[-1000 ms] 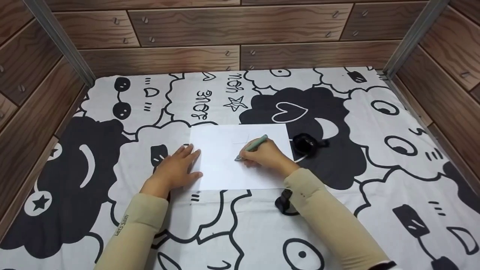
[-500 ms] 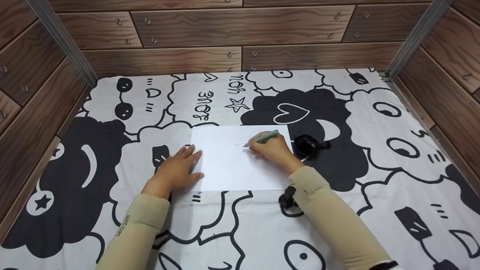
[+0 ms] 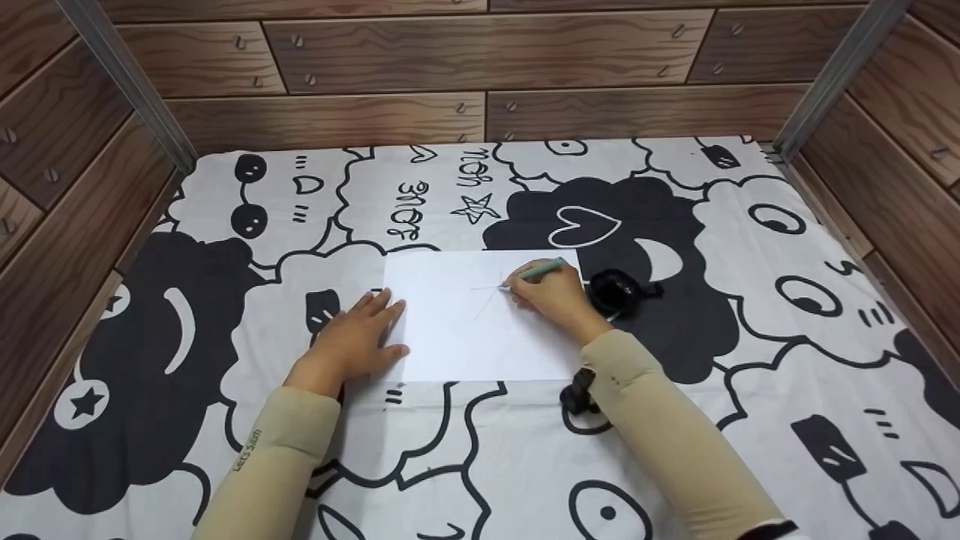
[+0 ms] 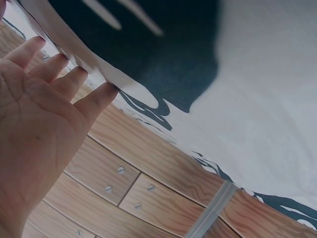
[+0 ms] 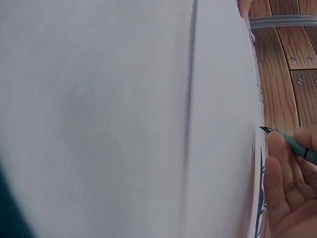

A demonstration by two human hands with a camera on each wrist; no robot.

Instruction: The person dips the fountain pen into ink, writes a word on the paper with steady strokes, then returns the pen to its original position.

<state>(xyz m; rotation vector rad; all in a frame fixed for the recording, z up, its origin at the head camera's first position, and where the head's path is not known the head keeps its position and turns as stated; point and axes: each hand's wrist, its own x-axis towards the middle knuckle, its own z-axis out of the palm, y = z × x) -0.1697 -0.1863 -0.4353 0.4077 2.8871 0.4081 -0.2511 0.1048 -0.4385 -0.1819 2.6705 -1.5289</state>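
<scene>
A sheet of white paper [image 3: 442,337] lies on the patterned cloth, with a few thin crossing lines drawn near its upper middle. My right hand [image 3: 551,296] grips a green fountain pen [image 3: 543,268] between thumb and fingers, its tip at the drawn lines. In the right wrist view, the dark nib of the fountain pen [image 5: 298,148] points toward the paper [image 5: 223,99]. My left hand [image 3: 352,337] rests at the paper's left edge, fingers spread, fingertips on the sheet. The left wrist view shows that hand [image 4: 44,114] from the palm side.
A black, shiny round object [image 3: 613,292] sits just right of the paper, beside the right wrist. Another small black object [image 3: 577,394] lies by the right sleeve, partly hidden. Wood-patterned panels [image 3: 375,56] border the black-and-white cloth [image 3: 420,435].
My right hand has moved the fountain pen up and to the right across the paper, and a slanted line now shows along that path. The left hand has stayed in place.
</scene>
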